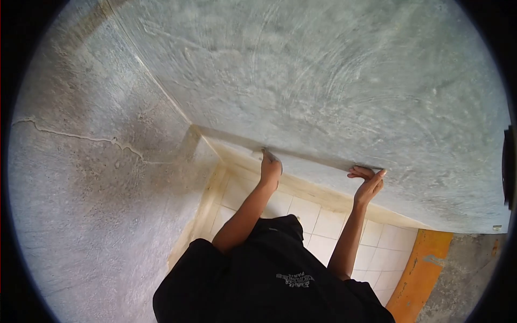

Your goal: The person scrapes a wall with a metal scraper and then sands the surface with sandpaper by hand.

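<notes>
Both arms reach forward to a grey plastered wall (pixel 334 70). My left hand (pixel 271 168) is at the wall's lower part, near the corner, its fingers curled in and touching a thin dark strip (pixel 315 159) that runs along the wall. Further right, my right hand (pixel 368 182) rests at the other end of the strip, thumb and fingers spread apart against it. Whether the strip is an object or a narrow ledge is hard to tell. Below the hands runs a cream band (pixel 307 188) at the wall's foot.
A second wall (pixel 107 177) with a long crack stands on the left. White floor tiles (pixel 323 222) lie below, with an orange painted strip (pixel 423 269) and rough grey concrete (pixel 463 274) at the lower right. A dark object (pixel 509 167) is at the right edge.
</notes>
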Demonstrator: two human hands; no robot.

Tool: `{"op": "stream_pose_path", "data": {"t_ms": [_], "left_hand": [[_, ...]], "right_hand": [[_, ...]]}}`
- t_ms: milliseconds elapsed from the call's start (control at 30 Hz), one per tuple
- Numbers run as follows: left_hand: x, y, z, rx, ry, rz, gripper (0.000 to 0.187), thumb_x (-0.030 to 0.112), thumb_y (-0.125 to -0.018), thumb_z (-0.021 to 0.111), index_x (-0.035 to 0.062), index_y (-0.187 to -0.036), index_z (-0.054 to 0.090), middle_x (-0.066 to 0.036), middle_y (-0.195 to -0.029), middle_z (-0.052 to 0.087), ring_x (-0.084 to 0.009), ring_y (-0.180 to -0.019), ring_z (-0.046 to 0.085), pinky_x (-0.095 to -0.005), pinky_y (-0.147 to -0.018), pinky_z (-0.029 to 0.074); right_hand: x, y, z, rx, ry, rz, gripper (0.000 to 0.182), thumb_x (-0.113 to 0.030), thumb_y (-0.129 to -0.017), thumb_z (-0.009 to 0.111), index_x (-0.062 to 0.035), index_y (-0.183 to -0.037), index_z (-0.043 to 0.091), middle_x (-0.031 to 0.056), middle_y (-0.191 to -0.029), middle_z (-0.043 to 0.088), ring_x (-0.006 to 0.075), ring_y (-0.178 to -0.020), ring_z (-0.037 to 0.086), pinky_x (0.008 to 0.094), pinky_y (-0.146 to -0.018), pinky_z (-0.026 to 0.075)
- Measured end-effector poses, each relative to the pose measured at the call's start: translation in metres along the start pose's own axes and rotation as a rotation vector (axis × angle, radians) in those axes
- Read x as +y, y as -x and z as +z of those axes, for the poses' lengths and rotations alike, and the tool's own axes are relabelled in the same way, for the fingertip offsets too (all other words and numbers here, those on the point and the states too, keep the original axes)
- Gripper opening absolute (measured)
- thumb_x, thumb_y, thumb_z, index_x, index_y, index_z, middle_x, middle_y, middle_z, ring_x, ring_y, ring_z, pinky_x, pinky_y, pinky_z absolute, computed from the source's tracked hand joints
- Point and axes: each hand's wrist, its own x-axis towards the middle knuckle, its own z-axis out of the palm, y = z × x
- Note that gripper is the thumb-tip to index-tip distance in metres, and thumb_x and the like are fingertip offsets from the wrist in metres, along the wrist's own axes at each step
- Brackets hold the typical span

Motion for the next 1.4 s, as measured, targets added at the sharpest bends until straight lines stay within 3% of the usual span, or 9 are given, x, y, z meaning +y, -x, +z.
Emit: {"op": "stream_pose_path", "data": {"t_ms": [67,200,233,367,567,767,933,1267,1400], "left_hand": [[0.008,-0.009,-0.001,0.094,-0.051,-0.008,0.041,0.023,-0.102,0.028,-0.006,-0.128,0.043,-0.016,-0.119,0.053,-0.0227,-0.109,0.053,-0.0326,-0.092,0.044],[-0.019,-0.04,-0.016,0.151,-0.197,0.019,0.06,0.002,-0.092,0.028,-0.008,-0.147,0.007,-0.026,-0.151,0.022,-0.033,-0.141,0.023,-0.0327,-0.115,0.019],[0.018,-0.011,-0.009,0.184,0.038,-0.014,0.049,0.011,-0.098,0.033,-0.008,-0.143,0.025,-0.022,-0.146,0.035,-0.0274,-0.134,0.036,-0.0313,-0.11,0.026],[0.061,0.046,0.019,0.24,-0.237,0.706,0.075,-0.014,-0.079,0.035,-0.006,-0.148,0.007,-0.031,-0.15,0.021,-0.0382,-0.141,0.022,-0.0375,-0.114,0.02],[0.112,0.102,0.042,0.138,-0.827,1.204,0.099,-0.014,-0.062,0.059,-0.006,-0.147,0.009,-0.031,-0.152,0.013,-0.0484,-0.139,0.017,-0.0509,-0.115,0.016],[0.216,0.14,0.075,0.124,-0.913,1.612,0.102,-0.01,-0.055,0.07,-0.0038,-0.146,0.024,-0.029,-0.151,0.02,-0.0488,-0.139,0.019,-0.0604,-0.111,0.018],[0.315,0.185,0.088,0.181,-0.879,1.667,0.096,-0.016,-0.059,0.056,-0.004,-0.147,0.019,-0.027,-0.153,0.017,-0.0464,-0.141,0.014,-0.0573,-0.113,0.016],[0.269,0.186,0.105,0.113,-0.824,1.552,0.095,-0.015,-0.058,0.053,-0.006,-0.147,0.018,-0.029,-0.153,0.012,-0.0473,-0.141,0.01,-0.0564,-0.115,0.013],[0.309,0.179,0.091,0.314,-0.689,1.526,0.096,-0.016,-0.058,0.048,-0.0023,-0.148,0.019,-0.027,-0.153,0.014,-0.0458,-0.141,0.01,-0.0549,-0.114,0.016]], "right_hand": [[0.0,-0.002,0.001,-0.005,0.012,0.003,0.086,-0.056,-0.1,0.02,0.0092,-0.069,0.066,0.0193,-0.061,0.065,0.0261,-0.048,0.064,0.0316,-0.051,0.055],[0.002,-0.003,0.002,0.001,0.014,0.01,0.088,-0.058,-0.099,0.017,0.0094,-0.07,0.066,0.0197,-0.061,0.065,0.0265,-0.049,0.064,0.0331,-0.05,0.056],[0.003,-0.004,0.002,-0.012,0.002,-0.005,0.089,-0.059,-0.099,0.017,0.0094,-0.07,0.066,0.0197,-0.061,0.065,0.0266,-0.049,0.064,0.0332,-0.05,0.056],[0.012,-0.002,-0.004,-0.045,-0.047,-0.045,0.091,-0.061,-0.097,0.015,0.0095,-0.071,0.066,0.0197,-0.062,0.065,0.027,-0.051,0.065,0.0331,-0.049,0.056],[0.01,-0.003,-0.004,-0.068,-0.037,-0.058,0.095,-0.063,-0.096,0.015,0.0123,-0.07,0.066,0.0217,-0.064,0.066,0.0297,-0.052,0.066,0.0332,-0.052,0.056],[0.014,-0.003,-0.006,-0.076,-0.061,-0.035,0.095,-0.062,-0.097,0.015,0.0127,-0.07,0.067,0.0215,-0.063,0.066,0.029,-0.053,0.067,0.0327,-0.053,0.056],[0.006,-0.002,-0.006,-0.081,-0.027,-0.012,0.094,-0.062,-0.097,0.017,0.0126,-0.07,0.067,0.0216,-0.064,0.066,0.0287,-0.054,0.067,0.0336,-0.055,0.056],[0.013,-0.003,-0.008,-0.074,-0.042,-0.015,0.093,-0.06,-0.098,0.017,0.0122,-0.069,0.067,0.0204,-0.062,0.066,0.0273,-0.052,0.066,0.0331,-0.055,0.056],[0.017,-0.001,-0.007,-0.05,-0.043,0.002,0.093,-0.061,-0.098,0.017,0.0117,-0.067,0.066,0.0204,-0.061,0.066,0.0277,-0.05,0.065,0.0327,-0.052,0.056]]}}
